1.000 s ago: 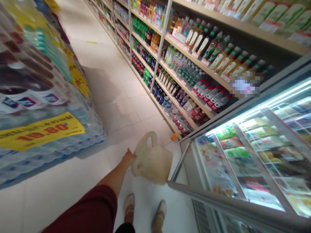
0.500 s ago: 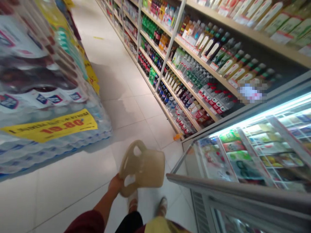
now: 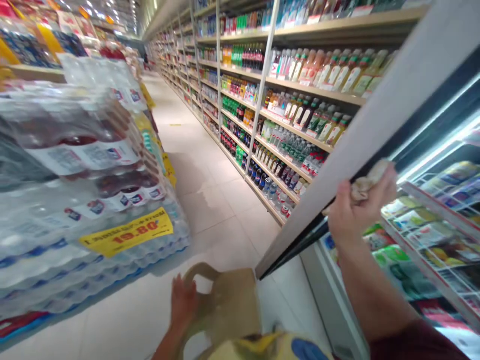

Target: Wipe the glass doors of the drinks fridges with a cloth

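At the bottom centre is a beige plastic stool [image 3: 234,300] with rounded openings, tilted above the floor. My left hand [image 3: 183,300] grips its left side; the fingers are blurred. On the right, my right hand [image 3: 354,210] is raised at the edge of an open cooler door [image 3: 318,165]. A crumpled whitish cloth [image 3: 362,189] is bunched in its fingers, against the door's dark inner edge. Behind that forearm are lit cooler shelves [image 3: 431,265] with packaged goods.
Shrink-wrapped bottle packs [image 3: 127,240] are stacked on the left, with a yellow price sign [image 3: 129,231]. Long shelves of drink bottles [image 3: 292,125] line the right side of the aisle. A tiled floor [image 3: 210,190] runs between them.
The view has tilted up along the aisle. My right hand with the cloth has come into view at the door, which now stands across more of the picture. My left hand still has the stool.
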`<act>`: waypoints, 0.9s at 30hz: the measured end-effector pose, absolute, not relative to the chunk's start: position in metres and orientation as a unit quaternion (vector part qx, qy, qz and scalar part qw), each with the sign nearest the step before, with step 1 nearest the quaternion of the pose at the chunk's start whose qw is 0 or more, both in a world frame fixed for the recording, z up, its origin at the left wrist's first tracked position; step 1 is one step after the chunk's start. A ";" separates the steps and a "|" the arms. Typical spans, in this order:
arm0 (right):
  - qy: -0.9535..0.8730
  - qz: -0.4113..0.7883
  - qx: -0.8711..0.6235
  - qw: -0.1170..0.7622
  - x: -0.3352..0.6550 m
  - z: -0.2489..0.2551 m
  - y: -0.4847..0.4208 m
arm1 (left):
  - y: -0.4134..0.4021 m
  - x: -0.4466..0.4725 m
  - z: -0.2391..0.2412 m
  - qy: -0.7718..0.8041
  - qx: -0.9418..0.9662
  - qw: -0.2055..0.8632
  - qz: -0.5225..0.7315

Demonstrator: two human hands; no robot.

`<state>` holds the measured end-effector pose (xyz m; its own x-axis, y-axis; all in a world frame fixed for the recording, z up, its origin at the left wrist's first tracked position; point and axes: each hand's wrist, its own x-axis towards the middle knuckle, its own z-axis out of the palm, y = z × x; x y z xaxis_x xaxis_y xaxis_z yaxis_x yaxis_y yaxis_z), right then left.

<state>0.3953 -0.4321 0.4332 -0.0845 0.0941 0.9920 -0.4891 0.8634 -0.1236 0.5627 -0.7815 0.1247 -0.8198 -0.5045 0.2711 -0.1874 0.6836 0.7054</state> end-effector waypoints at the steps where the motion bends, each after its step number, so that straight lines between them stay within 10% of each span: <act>1: -0.701 0.254 0.147 0.650 0.388 0.434 -0.443 | -0.773 0.536 0.137 -0.884 0.192 0.255 -0.342; 12: -0.642 0.288 0.264 0.659 0.225 0.515 -0.350 | -0.543 0.327 0.477 -0.756 -0.256 0.600 -0.050; 20: -0.675 0.020 0.518 0.524 0.128 0.474 -0.286 | -0.519 0.233 0.483 -0.786 -0.080 0.611 0.046; 27: -0.669 0.171 0.351 0.632 0.088 0.536 -0.270 | -0.532 0.208 0.483 -0.824 -0.030 0.566 0.027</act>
